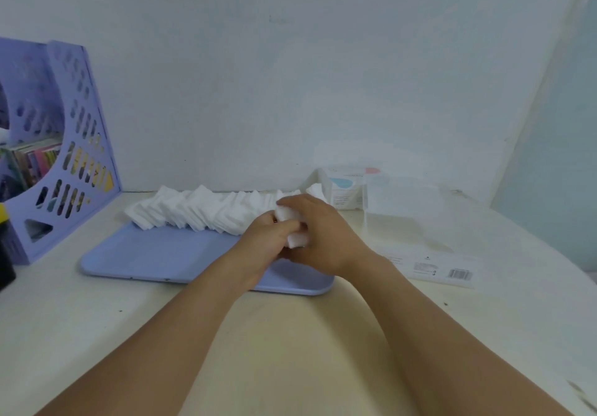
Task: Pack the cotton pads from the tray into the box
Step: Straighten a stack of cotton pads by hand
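Observation:
A long row of white square cotton pads (200,210) lies along the far edge of a light blue tray (155,254) on the cream table. Over the tray's right half, my left hand (261,238) and my right hand (318,235) meet and together grip a small stack of cotton pads (292,226). Fingers of both hands curl round the stack. To the right stands a clear plastic box (403,212), its lid part with a barcode label (458,274) lying flat towards me. The box interior looks hazy.
A purple perforated file holder (64,144) with books stands at the far left. A small white carton with blue and pink marks (347,189) sits against the wall behind the clear box. A dark object (6,254) is at the left edge.

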Motion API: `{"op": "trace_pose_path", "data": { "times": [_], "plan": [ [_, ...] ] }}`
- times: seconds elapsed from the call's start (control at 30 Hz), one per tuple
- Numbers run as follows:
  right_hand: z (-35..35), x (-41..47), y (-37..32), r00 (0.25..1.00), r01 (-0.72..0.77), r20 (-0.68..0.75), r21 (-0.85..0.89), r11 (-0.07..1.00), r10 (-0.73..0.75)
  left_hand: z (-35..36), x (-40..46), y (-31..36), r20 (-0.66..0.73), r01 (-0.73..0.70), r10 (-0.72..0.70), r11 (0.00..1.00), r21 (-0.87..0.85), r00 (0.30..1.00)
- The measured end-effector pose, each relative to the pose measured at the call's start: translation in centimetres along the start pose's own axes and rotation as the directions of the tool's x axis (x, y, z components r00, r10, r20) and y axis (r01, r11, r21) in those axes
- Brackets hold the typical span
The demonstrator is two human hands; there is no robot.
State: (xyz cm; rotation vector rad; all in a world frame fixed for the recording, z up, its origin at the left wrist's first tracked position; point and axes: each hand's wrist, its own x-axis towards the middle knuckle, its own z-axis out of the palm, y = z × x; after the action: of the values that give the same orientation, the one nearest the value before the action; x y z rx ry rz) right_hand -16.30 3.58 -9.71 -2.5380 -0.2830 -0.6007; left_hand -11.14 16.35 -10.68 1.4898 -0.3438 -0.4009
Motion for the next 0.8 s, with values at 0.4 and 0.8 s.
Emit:
{"op": "trace_pose_path", "data": {
  "times": [0.4,0.8],
  "plan": [
    [0.9,0.1,0.7,0.938,-0.268,-0.159,0.236,0.934,0.309,-4.7,2.6,1.3,-0.460,-0.147,0.062,0.977,-0.152,0.886],
    [3.6,2.5,0.4,0.927,-0.374,-0.079,-0.243,0.895,0.366,-6.4,2.6,0.1,-0.443,-0.121,-0.060,0.921,-0.369,0.895]
  ]
}}
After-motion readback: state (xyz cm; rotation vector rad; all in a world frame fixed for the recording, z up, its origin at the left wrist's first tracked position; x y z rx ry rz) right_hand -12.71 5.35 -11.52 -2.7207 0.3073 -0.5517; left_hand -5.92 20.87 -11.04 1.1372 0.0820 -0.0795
